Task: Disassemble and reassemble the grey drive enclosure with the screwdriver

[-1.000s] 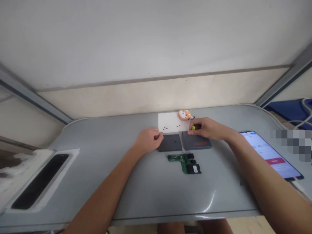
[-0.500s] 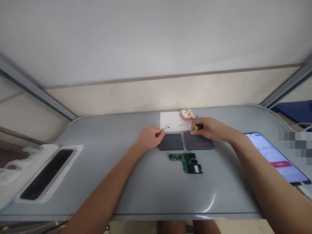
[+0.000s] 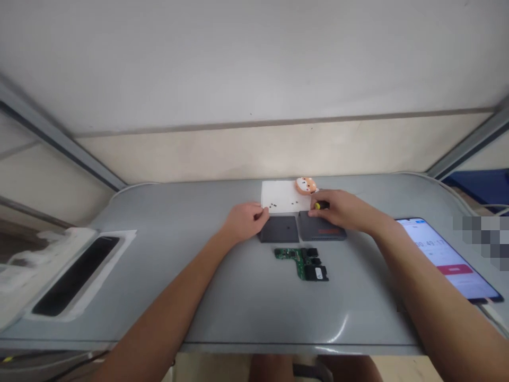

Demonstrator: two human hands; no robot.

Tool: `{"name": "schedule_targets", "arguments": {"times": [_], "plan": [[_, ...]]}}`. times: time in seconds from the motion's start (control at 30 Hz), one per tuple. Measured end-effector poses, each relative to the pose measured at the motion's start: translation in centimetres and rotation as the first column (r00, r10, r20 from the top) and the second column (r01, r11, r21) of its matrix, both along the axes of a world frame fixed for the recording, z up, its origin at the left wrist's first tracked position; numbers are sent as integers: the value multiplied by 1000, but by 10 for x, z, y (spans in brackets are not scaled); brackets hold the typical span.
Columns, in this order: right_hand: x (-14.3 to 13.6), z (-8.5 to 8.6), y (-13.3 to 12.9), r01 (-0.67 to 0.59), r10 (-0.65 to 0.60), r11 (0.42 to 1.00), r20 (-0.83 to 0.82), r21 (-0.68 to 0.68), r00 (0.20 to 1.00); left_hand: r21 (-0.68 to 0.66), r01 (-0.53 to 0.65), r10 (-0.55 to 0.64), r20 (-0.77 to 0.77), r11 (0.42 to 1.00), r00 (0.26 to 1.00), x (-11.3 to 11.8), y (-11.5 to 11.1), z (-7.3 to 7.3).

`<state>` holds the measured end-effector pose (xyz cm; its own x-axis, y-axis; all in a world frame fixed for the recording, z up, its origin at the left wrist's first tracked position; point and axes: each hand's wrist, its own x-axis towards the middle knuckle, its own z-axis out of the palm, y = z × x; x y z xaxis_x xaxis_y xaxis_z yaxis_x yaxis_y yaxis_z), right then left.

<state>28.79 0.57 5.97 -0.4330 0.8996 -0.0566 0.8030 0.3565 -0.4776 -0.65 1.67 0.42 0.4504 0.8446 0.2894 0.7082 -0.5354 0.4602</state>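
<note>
My left hand [image 3: 247,220] has its fingers closed at the lower left corner of the white paper sheet [image 3: 282,191], beside a flat dark grey panel [image 3: 279,229]. Whatever its fingertips pinch is hidden. In my right hand [image 3: 338,207] is a screwdriver [image 3: 320,205] with a black and yellow handle; its tip is out of sight. The fingers of that hand rest against a dark grey casing [image 3: 320,229] with reddish marking. Several tiny dark screws [image 3: 272,205] lie on the paper. Nearer to me is a green circuit board [image 3: 299,260] with black connectors.
An orange and white animal-faced case [image 3: 306,185] sits on the paper's far right corner. A phone with a lit timer [image 3: 449,257] lies under my right forearm's side. At left are a dark phone [image 3: 77,275] and white material [image 3: 18,286]. A wall stands behind the grey table [image 3: 167,254].
Both hands stay nearly in place; the right one shifts only slightly. The whole view moves a little, and the timer on the phone advances.
</note>
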Motion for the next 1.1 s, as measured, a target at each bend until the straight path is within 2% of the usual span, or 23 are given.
{"name": "schedule_targets", "arguments": {"times": [0.23, 0.8, 1.1], "plan": [[-4, 4, -3, -81, 59, 985, 139, 153, 989, 9, 5, -5, 2, 1000, 1000, 1, 1, -2], [-5, 5, -4, 24, -26, 1000, 122, 19, 992, 14, 7, -7, -11, 1000, 1000, 2, -3, 3], [-10, 12, -9, 89, -82, 995, 136, -45, 987, 39, 11, -10, -14, 999, 1000, 2, -3, 0]]}}
